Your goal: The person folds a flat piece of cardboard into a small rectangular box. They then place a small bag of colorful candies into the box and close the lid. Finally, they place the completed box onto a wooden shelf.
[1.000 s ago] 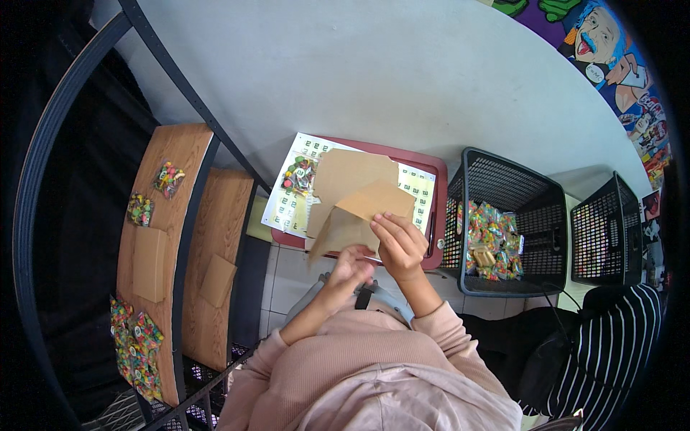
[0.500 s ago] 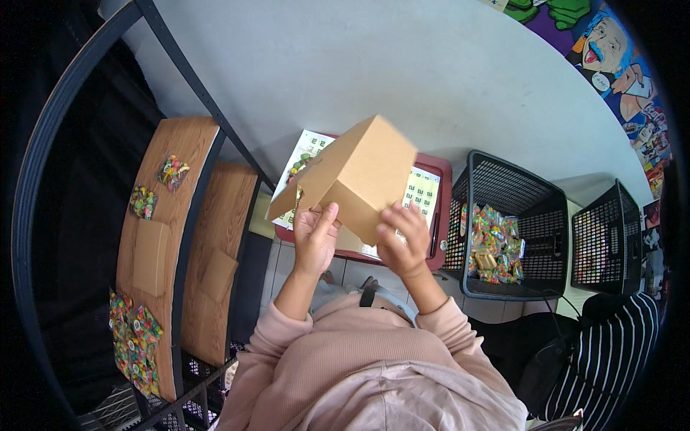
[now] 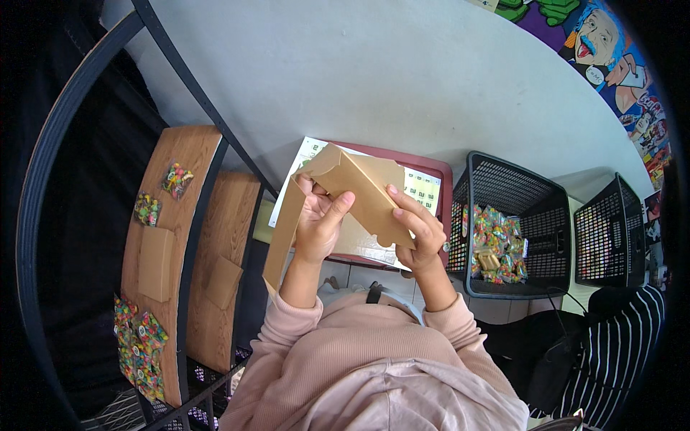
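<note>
Ribbed pink top (image 3: 359, 345), cuffed long sleeves (image 3: 456, 320)

A pale wall (image 3: 345, 79) is rising above a tiled floor (image 3: 496, 309), a mural (image 3: 602, 43) is brightening the far right, and wooden shelves (image 3: 205, 330) are standing left beside black fabric (image 3: 90, 165).

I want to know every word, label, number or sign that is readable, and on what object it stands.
Printed sheet: rows of dark marks, too small to read.
Speech bubble on the wall mural: short dark lettering, not copied here; other lettering unclear.
Bags on the left shelf: round pale stickers, too small to read.
Held cardboard: no print visible.
</note>
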Demonstrator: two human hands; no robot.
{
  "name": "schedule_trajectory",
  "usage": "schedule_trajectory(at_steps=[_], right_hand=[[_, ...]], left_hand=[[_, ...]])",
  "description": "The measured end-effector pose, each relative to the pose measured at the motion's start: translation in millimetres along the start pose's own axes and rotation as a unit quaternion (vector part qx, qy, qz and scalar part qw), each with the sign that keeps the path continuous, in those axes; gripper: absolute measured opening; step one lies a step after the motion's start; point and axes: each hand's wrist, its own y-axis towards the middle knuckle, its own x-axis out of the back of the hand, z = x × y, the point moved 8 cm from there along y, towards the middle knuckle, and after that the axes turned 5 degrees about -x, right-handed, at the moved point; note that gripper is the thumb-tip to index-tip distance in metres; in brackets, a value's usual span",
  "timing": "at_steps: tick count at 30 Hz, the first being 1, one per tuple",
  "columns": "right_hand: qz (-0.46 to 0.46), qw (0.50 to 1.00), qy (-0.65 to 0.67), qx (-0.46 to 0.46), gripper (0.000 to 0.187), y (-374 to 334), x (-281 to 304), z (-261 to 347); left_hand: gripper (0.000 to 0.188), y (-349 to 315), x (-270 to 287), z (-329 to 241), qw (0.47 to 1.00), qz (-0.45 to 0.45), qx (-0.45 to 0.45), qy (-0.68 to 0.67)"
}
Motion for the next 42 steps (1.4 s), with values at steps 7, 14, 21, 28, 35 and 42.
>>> schedule_trajectory(at_steps=[7, 14, 21, 28, 35, 42], right_hand=[[0.028, 0.998, 0.029, -0.048, 0.029, 9.9, 3.2, -1.0], [0.121, 0.983, 0.096, -0.103, 0.032, 19.6, -8.5, -2.4], [0.191, 0.941, 0.143, -0.241, 0.021, 25.0, -11.0, -12.4], [0.121, 0.923, 0.164, -0.327, 0.02, 37.2, -1.8, -22.5], [0.07, 0.926, 0.149, -0.339, 0.02, 38.5, 4.8, -29.3], [0.062, 0.919, 0.157, -0.357, 0.02, 40.6, 6.1, -33.0]], left_hand=[[0.044, 4.8, -7.2, -11.4, 0.994, 0.023, -0.051, 0.094], [0.04, -1.8, -10.1, -9.2, 0.991, 0.03, 0.008, 0.134], [0.043, -0.3, -9.6, -8.8, 0.988, 0.071, 0.057, 0.122], [0.049, 3.0, -20.3, -6.6, 0.978, 0.097, 0.099, 0.156], [0.045, 5.7, -33.1, -14.5, 0.97, 0.103, 0.084, 0.201], [0.044, 5.7, -31.6, -14.0, 0.965, 0.092, 0.108, 0.222]])
